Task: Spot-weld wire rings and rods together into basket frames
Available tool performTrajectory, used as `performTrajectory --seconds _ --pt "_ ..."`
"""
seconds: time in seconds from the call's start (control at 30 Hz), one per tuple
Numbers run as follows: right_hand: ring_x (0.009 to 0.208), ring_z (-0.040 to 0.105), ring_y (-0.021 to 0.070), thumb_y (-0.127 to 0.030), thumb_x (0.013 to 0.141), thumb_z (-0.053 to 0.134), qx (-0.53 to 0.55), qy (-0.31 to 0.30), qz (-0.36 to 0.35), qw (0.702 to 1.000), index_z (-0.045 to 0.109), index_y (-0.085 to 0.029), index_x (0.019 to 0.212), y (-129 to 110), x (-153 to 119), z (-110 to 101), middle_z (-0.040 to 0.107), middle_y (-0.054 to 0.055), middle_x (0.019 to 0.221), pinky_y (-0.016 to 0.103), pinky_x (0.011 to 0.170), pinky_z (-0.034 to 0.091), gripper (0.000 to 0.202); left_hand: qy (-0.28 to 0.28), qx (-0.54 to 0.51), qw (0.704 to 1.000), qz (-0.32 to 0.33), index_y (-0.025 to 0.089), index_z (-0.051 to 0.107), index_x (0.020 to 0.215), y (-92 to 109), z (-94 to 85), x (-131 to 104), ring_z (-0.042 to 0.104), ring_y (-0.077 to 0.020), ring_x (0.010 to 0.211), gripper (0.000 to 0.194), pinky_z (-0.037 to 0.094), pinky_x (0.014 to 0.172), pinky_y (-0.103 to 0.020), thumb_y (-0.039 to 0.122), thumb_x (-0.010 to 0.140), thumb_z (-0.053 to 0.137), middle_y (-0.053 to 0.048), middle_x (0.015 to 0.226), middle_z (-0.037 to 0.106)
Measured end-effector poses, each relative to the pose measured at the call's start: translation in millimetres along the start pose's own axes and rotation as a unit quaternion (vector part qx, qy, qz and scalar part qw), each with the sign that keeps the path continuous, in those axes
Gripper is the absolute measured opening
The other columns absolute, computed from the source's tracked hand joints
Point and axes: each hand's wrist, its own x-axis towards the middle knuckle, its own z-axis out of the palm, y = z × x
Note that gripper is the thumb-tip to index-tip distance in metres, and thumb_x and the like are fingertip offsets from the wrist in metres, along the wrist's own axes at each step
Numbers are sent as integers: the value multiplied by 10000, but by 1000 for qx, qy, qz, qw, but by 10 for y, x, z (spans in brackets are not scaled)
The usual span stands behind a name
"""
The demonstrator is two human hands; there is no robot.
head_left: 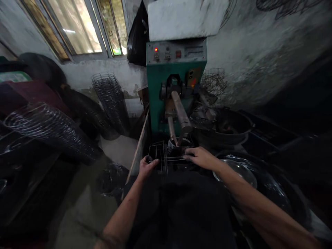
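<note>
Wall (242, 65) and green machine (155, 81) stand beyond the left hand (147, 168), which grips a wire frame (161, 152); the right hand (201, 157) pinches rods (174, 158) reaching toward it, probably steadying both near the machine's arms (181, 112).

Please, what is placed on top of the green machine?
A white, block-like slab appears to rest on the green machine. The machine's top surface is hidden by it, so whatever lies beneath cannot be seen.
</note>
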Motion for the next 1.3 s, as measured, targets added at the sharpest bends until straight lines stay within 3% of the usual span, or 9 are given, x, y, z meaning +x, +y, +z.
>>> performTrajectory --seconds 0.37,0.47,0.7,0.97,1.3 --pt "697 539 176 -477 771 559 77 -11 18 997 669 -176 761 521 164 -70 627 20 707 272 635 379 321 30 -13 999 -12 167 469 519 182 401 15 369 -56 464 481 308 447 -187 499 464 814 69 473 429" --pt "665 506 150 -492 766 552 72 -19 4 997 652 -165 727 615 205 -102 584 2 666 259 629 362 344 33 -3 999 -13 164 485 535 156 475 68 365 -56 465 470 314 443 -186 500 480 808 65 482 440" --pt "631 458 132 -500 720 558 87 -21 59 994 628 -170 708 787 278 -146 519 -17 616 247 588 337 338 31 24 999 -15 145 568 637 33 634 207 454 -92 511 451 367 477 -206 525 528 784 23 565 537" --pt "629 459 137 -539 711 577 97 -20 72 992 630 -175 711 977 312 -187 518 -19 619 262 614 358 368 46 37 998 8 158 515 564 71 779 257 414 -81 505 438 350 472 -202 497 532 791 37 530 490" --pt "637 472 143 -556 713 592 99 -22 72 992 642 -175 739 1132 370 -201 514 -19 625 258 599 359 385 44 41 998 4 131 585 628 135 831 296 466 -92 519 384 378 481 -205 450 555 786 21 557 539"
